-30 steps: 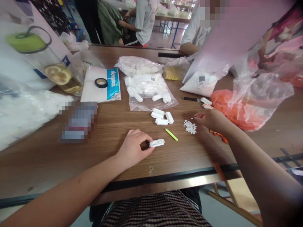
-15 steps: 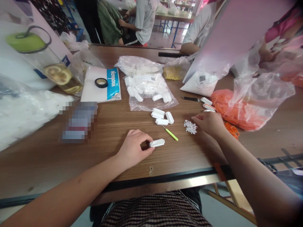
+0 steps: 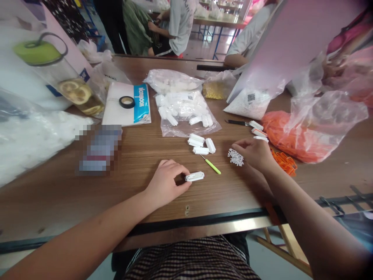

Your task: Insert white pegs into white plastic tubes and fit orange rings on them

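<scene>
Between the thumb and fingers of my left hand (image 3: pixel 166 181) is a white connector housing (image 3: pixel 195 177), its face of small holes turned up. My right hand (image 3: pixel 254 152) hovers at the edge of a pile of tiny white plugs (image 3: pixel 236 157), thumb and fingertips pinched together. Whatever lies in that pinch is too small to make out. A yellow-green pick (image 3: pixel 213 166) with a thin metal tip rests between the hands. Just beyond it lie several more white connector housings (image 3: pixel 201 144). Loose orange parts (image 3: pixel 284 163) show past my right wrist.
Clear bags of white parts (image 3: pixel 186 109) stand at the back centre, beside a bag of yellow pieces (image 3: pixel 215 87). Right are a bag of orange parts (image 3: pixel 291 132) and a black-handled knife (image 3: pixel 236 122). Left are a notebook (image 3: pixel 116 114), black tape (image 3: pixel 127 102), a blurred-out object (image 3: pixel 100 149) and a bottle (image 3: pixel 72 87).
My right hand has shifted slightly left along the pile, uncovering more of the orange parts. My left hand keeps hold of the connector housing. The whole view has shifted a little.
</scene>
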`<state>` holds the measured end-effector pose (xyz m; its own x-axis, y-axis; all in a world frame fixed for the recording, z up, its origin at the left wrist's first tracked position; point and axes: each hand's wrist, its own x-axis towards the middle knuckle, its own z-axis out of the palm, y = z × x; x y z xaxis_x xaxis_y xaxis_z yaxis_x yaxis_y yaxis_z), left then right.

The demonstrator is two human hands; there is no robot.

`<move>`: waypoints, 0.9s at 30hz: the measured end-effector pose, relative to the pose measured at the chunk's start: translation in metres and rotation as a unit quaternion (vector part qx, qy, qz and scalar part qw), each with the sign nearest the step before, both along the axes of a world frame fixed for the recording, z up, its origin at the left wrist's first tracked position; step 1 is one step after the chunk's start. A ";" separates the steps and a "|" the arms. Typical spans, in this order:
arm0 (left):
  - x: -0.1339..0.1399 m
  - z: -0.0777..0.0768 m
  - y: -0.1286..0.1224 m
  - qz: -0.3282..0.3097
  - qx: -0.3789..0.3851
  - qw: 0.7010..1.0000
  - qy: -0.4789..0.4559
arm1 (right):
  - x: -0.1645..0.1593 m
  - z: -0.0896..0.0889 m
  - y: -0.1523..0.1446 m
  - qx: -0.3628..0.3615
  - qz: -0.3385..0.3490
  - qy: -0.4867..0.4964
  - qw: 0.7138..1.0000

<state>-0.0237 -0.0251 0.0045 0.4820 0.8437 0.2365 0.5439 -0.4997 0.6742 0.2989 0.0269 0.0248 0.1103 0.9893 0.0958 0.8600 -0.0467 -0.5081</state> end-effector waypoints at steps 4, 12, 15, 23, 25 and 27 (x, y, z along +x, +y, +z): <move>0.000 -0.001 0.000 0.000 0.001 1.000 0.000 | -0.048 0.019 -0.023 -0.007 0.158 0.090 0.983; 0.000 0.000 0.000 -0.003 0.003 1.000 0.000 | -0.101 0.011 -0.041 -0.001 0.356 0.077 0.931; 0.000 -0.001 0.000 -0.003 0.003 1.000 -0.002 | -0.102 0.005 -0.041 0.013 0.355 0.070 0.932; 0.001 0.000 0.000 -0.003 0.002 1.000 -0.005 | -0.107 0.013 -0.046 0.039 0.355 0.027 0.934; 0.001 0.000 0.000 -0.005 0.001 1.000 -0.007 | -0.109 0.013 -0.047 0.048 0.357 0.019 0.933; 0.001 0.000 0.000 -0.006 0.002 1.000 -0.008 | -0.110 0.013 -0.047 0.057 0.362 0.010 0.930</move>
<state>-0.0231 -0.0255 0.0041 0.4876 0.8371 0.2478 0.5266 -0.5085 0.6813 0.1890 -0.0203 0.0380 -0.5789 0.7882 0.2091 0.6351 0.5966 -0.4906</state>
